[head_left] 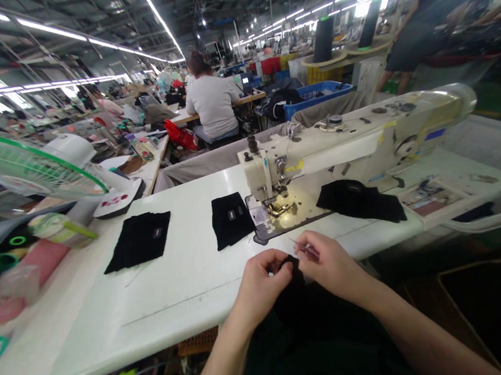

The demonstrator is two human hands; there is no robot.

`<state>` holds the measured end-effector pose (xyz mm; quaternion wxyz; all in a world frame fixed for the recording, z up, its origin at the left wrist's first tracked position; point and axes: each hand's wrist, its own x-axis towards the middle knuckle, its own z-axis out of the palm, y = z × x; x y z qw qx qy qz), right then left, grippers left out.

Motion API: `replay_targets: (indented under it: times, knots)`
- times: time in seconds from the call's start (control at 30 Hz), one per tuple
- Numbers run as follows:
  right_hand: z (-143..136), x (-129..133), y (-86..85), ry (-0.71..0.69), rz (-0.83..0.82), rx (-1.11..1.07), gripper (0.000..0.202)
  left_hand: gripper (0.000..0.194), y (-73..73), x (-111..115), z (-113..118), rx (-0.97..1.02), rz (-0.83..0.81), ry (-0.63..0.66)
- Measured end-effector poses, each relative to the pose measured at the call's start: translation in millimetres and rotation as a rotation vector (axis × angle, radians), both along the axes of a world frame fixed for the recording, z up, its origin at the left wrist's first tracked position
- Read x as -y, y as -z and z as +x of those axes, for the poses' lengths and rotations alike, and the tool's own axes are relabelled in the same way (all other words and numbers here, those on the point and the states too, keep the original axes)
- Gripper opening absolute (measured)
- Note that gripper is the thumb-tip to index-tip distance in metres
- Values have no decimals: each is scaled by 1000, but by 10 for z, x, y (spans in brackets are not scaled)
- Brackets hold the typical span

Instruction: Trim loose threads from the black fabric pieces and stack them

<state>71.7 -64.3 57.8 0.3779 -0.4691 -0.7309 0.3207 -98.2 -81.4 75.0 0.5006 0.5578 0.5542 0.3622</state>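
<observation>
Near the front edge of the white sewing table [191,301], my left hand [264,281] pinches a piece of black cloth [293,272] between thumb and fingers. The cloth hangs down toward my lap, and its lower part blends into dark clothing. Close beside it, my right hand [332,262] is closed around a thin, pointed metal tool [300,244]; its exact kind is unclear. Beyond both hands stands the sewing machine [270,167]. Black cloth pieces with small labels lie around its needle area: one at left [139,239], another in the middle [231,219], and a bunched pile [359,200] at right.
A green-rimmed fan [69,165] stands at the table's left, near tape rolls and pink bundles [45,260]. A small parts tray [434,195] is set at the right. Ahead, a person in a light top [212,105] sits facing away; another person [424,14] stands at the right.
</observation>
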Motion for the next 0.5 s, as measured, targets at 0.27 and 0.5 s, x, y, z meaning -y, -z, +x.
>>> replay_targets:
  times: [0.27, 0.5]
  knots:
    - [54, 1, -57, -32, 77, 11, 6, 21, 15, -15, -11, 233, -186, -77]
    - [-17, -5, -4, 34, 171, 150, 11, 10, 58, -35, -7, 41, 6, 25]
